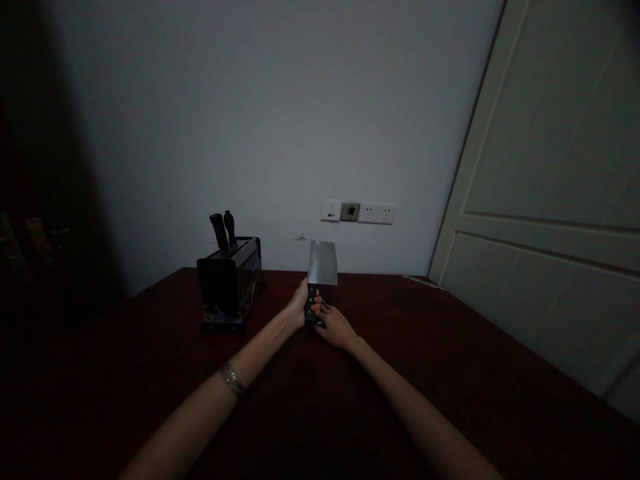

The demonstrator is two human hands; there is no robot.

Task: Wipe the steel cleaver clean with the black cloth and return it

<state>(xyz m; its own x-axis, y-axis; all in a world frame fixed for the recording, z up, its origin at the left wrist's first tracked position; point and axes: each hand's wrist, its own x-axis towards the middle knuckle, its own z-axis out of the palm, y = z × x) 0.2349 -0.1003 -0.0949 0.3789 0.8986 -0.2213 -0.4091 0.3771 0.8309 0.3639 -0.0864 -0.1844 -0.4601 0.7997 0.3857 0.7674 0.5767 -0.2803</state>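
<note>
A cleaver (323, 264) with a broad grey blade and a black riveted handle is held upright over the table, its blade pointing up. My left hand (299, 301) is closed around the left side of the handle, and its fingers are mostly hidden behind it. From the right, my right hand (335, 325) has its fingers curled against the lower handle. To the left stands a dark knife block (231, 281), with two black-handled tools sticking out of its top; their kind is hidden.
The dark red table (380, 347) runs back to a pale wall. Switches and a row of sockets (376, 213) sit on the wall behind the cleaver. A light panelled door (540, 167) borders the right side. The far left is very dark.
</note>
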